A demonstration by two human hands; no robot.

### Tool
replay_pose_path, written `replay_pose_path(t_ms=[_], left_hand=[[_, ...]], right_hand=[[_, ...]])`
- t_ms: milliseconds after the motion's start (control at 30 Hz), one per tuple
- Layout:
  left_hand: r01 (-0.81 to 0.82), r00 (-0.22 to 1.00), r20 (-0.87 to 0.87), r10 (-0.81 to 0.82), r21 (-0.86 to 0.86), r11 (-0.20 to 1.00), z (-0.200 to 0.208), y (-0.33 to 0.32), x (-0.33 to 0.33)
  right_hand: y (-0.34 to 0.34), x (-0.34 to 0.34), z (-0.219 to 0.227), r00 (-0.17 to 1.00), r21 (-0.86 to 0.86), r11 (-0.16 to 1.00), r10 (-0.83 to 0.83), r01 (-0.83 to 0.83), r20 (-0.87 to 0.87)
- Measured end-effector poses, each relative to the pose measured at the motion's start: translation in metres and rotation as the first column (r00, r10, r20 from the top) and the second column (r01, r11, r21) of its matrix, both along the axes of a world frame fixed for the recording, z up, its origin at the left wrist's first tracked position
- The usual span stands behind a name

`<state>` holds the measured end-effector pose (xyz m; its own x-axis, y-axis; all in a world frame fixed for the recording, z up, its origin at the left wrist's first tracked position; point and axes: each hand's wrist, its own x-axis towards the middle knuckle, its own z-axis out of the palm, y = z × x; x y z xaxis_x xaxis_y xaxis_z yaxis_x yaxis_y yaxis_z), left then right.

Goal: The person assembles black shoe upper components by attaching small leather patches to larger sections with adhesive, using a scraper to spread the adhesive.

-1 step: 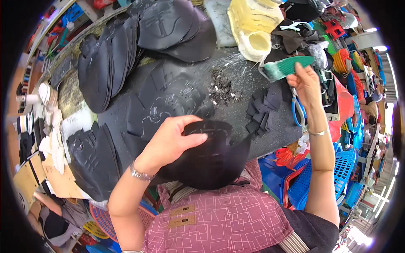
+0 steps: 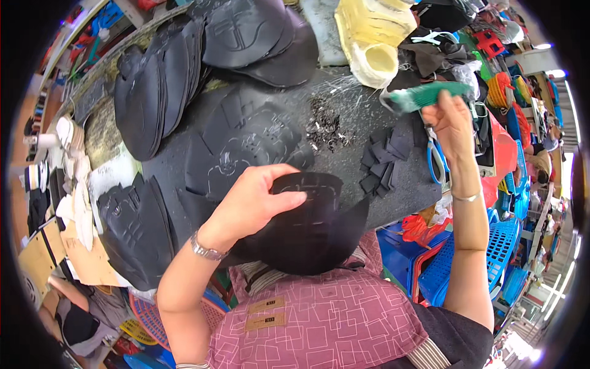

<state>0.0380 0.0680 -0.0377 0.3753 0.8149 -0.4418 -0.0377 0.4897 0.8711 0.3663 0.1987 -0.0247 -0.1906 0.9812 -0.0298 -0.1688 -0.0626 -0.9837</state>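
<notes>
My left hand (image 2: 259, 200) pinches the top edge of a black sheet piece (image 2: 301, 240) between thumb and fingers. The curved lower part of that piece hangs over the table's near edge, against my apron. Off to the right, my right hand (image 2: 452, 123) grips a green ribbed brush (image 2: 430, 96) with a whitish end, smeared by motion. The brush end is close to a cream-coloured pot (image 2: 378, 60) coated in dried glue. Below my right hand lie blue-handled scissors (image 2: 437, 161). Small black cut strips (image 2: 386, 161) lie piled between my hands.
Stacked black pieces (image 2: 161, 92) lie at the table's back left, with more black pieces (image 2: 136, 227) at the near left. Dark scraps (image 2: 329, 126) litter the dark tabletop (image 2: 350, 98). Blue baskets (image 2: 439, 270) stand at the right. Another person (image 2: 80, 313) sits at lower left.
My right hand has shifted slightly to the right with the green brush, which now looks more tilted and blurred. The left hand keeps hold of the black piece almost unmoved.
</notes>
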Motion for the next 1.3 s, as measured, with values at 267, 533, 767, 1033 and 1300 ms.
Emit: replay_pose_path(t_ms=[267, 533, 767, 1033, 1300], left_hand=[[0.023, 0.999, -0.033, -0.021, 0.062, 0.998, 0.004, 0.001, 0.013], [0.156, 0.966, -0.209, -0.154, -0.007, 0.988, 0.018, 0.005, 0.015], [0.105, 0.989, -0.108, -0.105, -0.009, 0.994, 0.005, 0.004, 0.012], [0.008, 1.000, -0.019, -0.007, 0.082, 0.997, 0.012, -0.002, -0.001], [-0.310, 0.947, -0.029, 0.321, 0.191, 0.931, 0.071, 0.005, -0.088]], right_hand=[[-0.051, -0.079, 0.048, 0.785, 0.651, 0.463, 0.190, -0.602, 0.590], [-0.056, -0.090, 0.043, 0.776, 0.692, 0.376, 0.135, -0.616, 0.617], [-0.043, -0.088, 0.034, 0.798, 0.730, 0.367, 0.059, -0.576, 0.600], [0.020, -0.066, 0.040, 0.924, 0.776, 0.626, -0.338, 0.078, 0.179], [0.083, -0.056, 0.008, 0.757, 0.480, 0.877, -0.330, 0.026, 0.564]])
